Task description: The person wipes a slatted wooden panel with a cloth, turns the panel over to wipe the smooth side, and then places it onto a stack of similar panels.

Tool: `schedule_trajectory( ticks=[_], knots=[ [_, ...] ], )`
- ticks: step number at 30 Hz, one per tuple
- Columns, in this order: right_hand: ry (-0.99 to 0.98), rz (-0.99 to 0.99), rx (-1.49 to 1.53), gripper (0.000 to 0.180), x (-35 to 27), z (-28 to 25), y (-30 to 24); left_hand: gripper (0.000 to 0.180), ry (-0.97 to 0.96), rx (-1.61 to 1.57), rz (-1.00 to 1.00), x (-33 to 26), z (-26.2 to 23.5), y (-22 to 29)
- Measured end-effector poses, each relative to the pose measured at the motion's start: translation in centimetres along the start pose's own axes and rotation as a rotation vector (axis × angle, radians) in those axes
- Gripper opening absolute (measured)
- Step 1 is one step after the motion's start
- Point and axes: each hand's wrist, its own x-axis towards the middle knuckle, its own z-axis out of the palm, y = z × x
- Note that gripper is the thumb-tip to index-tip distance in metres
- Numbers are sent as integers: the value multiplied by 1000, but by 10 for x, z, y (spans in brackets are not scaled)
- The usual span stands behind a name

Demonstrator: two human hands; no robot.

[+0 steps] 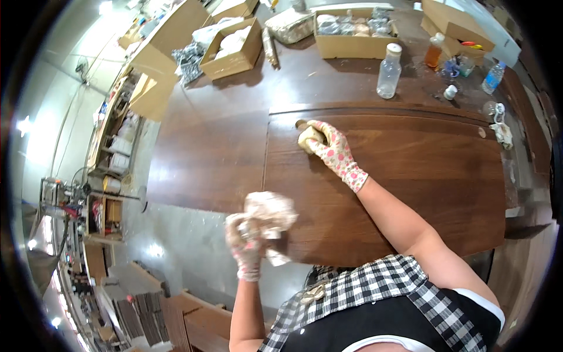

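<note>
My right hand [335, 154], in a white glove with pink dots, is closed around a pale yellow wad [309, 141], perhaps a cloth or sponge. The wad rests on a brown wooden panel [404, 176], close to its far left corner, beside a small round mark or hole [301, 124]. Nearer to me, my left hand [244, 249], gloved alike and slightly blurred, grips a crumpled pale rag [272, 210] at the panel's near left edge. Part of the rag hangs down below the fingers.
The panel lies on a larger brown table [205, 152]. At the back stand a box of white wads [233, 48] and a box of wrapped items [356, 46]. A clear bottle [388, 73], an amber bottle [434, 51] and a water bottle [493, 78] stand at the far right.
</note>
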Motion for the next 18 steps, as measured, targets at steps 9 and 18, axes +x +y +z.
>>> schedule_trajectory(
  ticks=[9, 18],
  knots=[
    [-146, -139, -598, 39, 50, -127, -33, 26, -671, 30, 571, 61, 127, 38],
    [-244, -167, -814, 39, 76, -64, -11, 33, -826, 120, 716, 71, 124, 50]
  ],
)
